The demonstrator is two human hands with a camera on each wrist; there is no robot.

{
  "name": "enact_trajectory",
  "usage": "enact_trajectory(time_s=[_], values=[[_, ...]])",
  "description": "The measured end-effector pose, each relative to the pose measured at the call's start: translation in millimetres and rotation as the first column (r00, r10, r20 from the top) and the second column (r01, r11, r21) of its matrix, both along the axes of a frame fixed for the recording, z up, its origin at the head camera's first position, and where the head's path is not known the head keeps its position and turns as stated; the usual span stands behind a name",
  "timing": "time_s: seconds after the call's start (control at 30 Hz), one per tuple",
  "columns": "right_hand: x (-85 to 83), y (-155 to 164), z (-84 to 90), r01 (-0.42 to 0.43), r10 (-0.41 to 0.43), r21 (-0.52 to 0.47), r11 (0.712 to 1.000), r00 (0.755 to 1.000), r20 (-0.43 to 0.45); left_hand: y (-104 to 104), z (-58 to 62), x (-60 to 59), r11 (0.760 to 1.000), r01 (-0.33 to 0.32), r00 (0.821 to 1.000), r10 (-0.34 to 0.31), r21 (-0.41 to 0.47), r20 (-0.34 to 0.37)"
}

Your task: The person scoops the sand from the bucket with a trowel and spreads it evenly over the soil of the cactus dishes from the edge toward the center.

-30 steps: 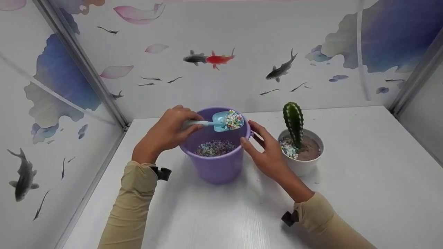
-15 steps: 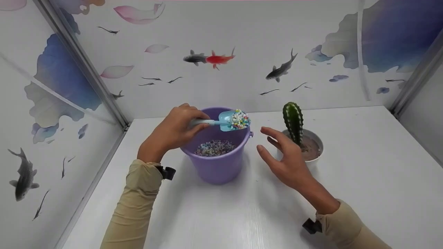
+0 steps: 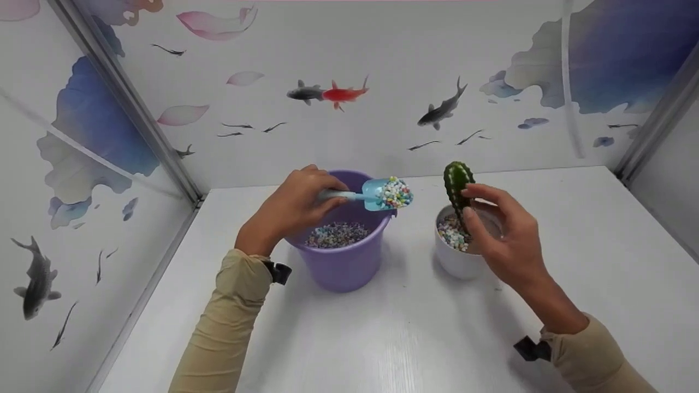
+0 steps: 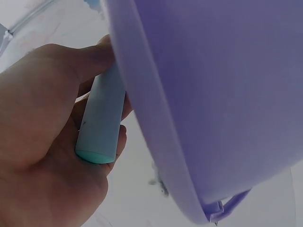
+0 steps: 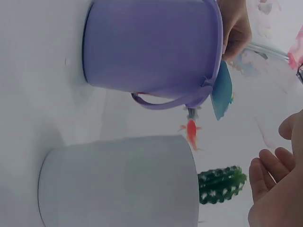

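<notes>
In the head view, my left hand (image 3: 292, 204) grips the pale handle of a small blue scoop (image 3: 373, 192), heaped with multicoloured pebbles (image 3: 396, 192). The blade reaches over the right rim of a purple bucket (image 3: 344, 267); more pebbles lie inside. The handle end (image 4: 99, 118) lies across my fingers in the left wrist view. Fingers bent loosely, my right hand (image 3: 510, 240) is beside a green cactus (image 3: 456, 180) in a white pot (image 3: 458, 265). A gap separates its fingertips from the cactus (image 5: 220, 184) in the right wrist view. Pebbles cover the left part of the brown soil.
Both containers stand on a white table (image 3: 382, 338), the pot to the right of the bucket. A back wall (image 3: 349, 43) printed with fish and a left side panel (image 3: 33, 180) enclose the table. The bucket's handle (image 5: 165, 104) hangs on its side facing the pot.
My right hand has left the bucket's rim and moved right to the cactus. My left hand has carried the loaded scoop rightward, from above the bucket to its right rim.
</notes>
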State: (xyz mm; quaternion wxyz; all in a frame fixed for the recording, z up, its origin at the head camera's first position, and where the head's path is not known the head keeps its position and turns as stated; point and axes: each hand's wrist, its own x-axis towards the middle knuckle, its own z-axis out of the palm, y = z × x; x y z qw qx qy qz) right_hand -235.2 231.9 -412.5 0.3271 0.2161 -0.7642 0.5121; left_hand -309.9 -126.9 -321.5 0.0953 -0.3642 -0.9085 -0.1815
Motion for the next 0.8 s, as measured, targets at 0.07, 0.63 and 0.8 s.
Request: enact_trajectory(time_s=[0.07, 0.63, 0.8], values=[[-2.2, 10, -1.0, 0.014, -0.014, -0.011, 1.000, 1.000, 0.010, 4, -0.2, 0.2, 1.000, -0.004, 1.000, 0.004, -0.004, 0.008], [-24.7, 68, -45.5, -0.062, 0.000, 0.182, 0.981, 0.948, 0.318, 30, -4.8, 1.2, 0.998, 0.056, 0.998, -0.055, -0.012, 0.038], [-27.4, 75, -54.2, -0.133, 0.062, 0.150, 0.980, 0.913, 0.403, 37, -5.0, 0.2, 0.997, 0.080, 0.996, -0.079, -0.012, 0.049]])
